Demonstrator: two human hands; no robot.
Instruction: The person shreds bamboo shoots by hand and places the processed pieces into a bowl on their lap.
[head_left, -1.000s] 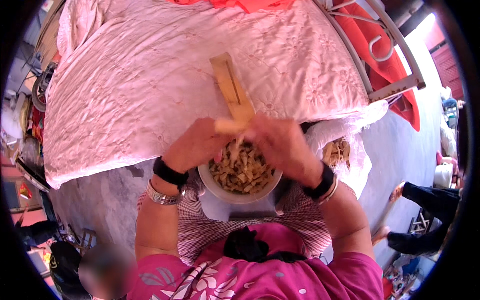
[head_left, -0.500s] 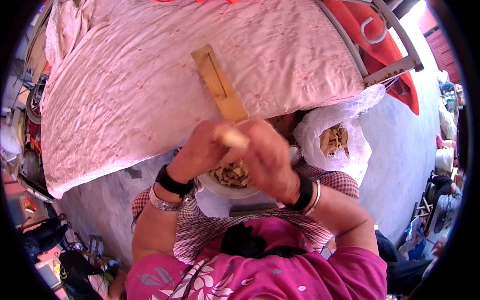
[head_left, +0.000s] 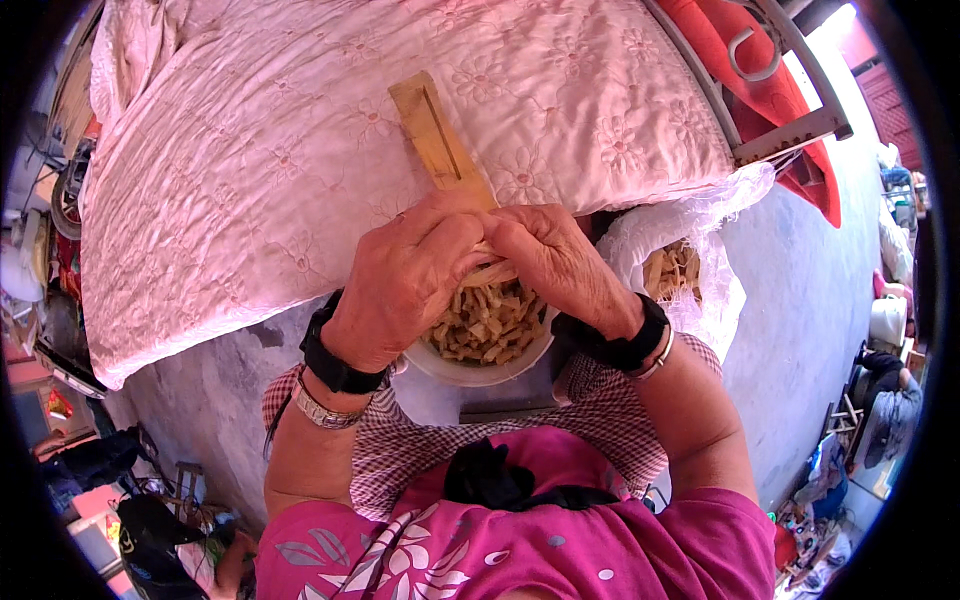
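My left hand and my right hand are both closed, their thumbs and fingers meeting in a pinch above a pale bowl. What they pinch is mostly hidden by the fingers; pale thin strips show just below them. Many short, tan, stick-like pieces fill the bowl, which sits between my knees. Right beyond my fingers, a yellow-brown flat slat with a long dark slit lies on the pink bedcover, its near end hidden behind my hands.
A pink quilted bedcover spreads across the far side. To the right of the bowl stands a white plastic sack holding similar tan pieces. A metal frame and red cloth are at the far right, above the grey floor.
My hands, blurred before with a pale piece showing at the left one, have come together fingertip to fingertip. The right hand has swung outward, and more of the bowl's contents shows.
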